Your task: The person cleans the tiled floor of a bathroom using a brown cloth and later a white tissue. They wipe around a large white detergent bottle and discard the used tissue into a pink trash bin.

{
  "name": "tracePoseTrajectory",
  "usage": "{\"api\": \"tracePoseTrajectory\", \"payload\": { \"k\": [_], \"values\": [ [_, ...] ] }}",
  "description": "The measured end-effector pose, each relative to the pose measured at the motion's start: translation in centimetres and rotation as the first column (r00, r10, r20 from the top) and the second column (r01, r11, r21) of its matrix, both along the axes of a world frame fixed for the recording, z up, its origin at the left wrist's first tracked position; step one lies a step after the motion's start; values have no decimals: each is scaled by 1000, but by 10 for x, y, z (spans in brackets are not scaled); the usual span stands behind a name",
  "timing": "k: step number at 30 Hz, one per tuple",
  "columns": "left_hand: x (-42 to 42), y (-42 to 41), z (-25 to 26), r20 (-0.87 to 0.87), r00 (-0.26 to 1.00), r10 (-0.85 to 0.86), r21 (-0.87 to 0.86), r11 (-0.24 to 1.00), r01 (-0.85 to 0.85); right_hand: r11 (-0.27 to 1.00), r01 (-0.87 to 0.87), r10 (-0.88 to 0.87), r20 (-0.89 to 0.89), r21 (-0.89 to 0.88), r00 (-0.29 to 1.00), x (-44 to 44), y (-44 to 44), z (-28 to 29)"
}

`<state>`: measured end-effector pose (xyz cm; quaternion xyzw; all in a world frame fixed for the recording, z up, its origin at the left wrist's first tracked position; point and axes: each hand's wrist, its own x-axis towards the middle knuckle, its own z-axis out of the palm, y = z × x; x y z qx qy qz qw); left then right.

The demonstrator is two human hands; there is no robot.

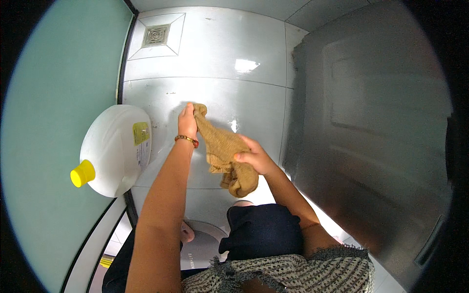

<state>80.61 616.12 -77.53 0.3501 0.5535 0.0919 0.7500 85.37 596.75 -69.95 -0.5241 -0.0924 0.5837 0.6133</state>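
A tan cloth (225, 146) stretches between my two hands above the pale tiled floor. My left hand (187, 122), with a beaded bracelet at the wrist, grips its upper narrow end. Lower and to the right, my right hand (256, 155) holds the bunched part, thumb on top and fingers behind it. A folded end of the cloth hangs below my right hand. To the left of my left forearm stands a large white plastic jug (113, 150) with a yellow cap (82, 173) and a yellow-green label bearing writing.
A square floor drain (156, 35) lies at the upper left. A frosted glass panel (62, 91) with a black frame runs along the left. On the right stands a large dark grey door or panel (370, 139). A grey bath mat (201, 245) lies near my feet.
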Motion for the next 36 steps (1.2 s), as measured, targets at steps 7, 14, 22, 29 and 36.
{"api": "tracePoseTrajectory", "payload": {
  "k": [7,14,22,29,36],
  "values": [
    [-8,95,-9,-302,941,-156,418,865,278,840,502,-474,-171,205,864,47,-37,28],
    [-21,115,-37,-362,928,-85,747,569,344,624,721,-673,-262,301,692,65,-25,64],
    [-40,88,-72,-865,500,-48,502,-51,863,702,702,-693,-115,119,712,57,-35,0],
    [-34,-52,-25,-880,24,-474,252,-424,870,752,658,-652,103,-38,751,47,-48,-20],
    [-35,60,-31,-988,44,-145,60,-111,992,770,518,-233,593,-372,771,27,-80,-63]
  ]
}}
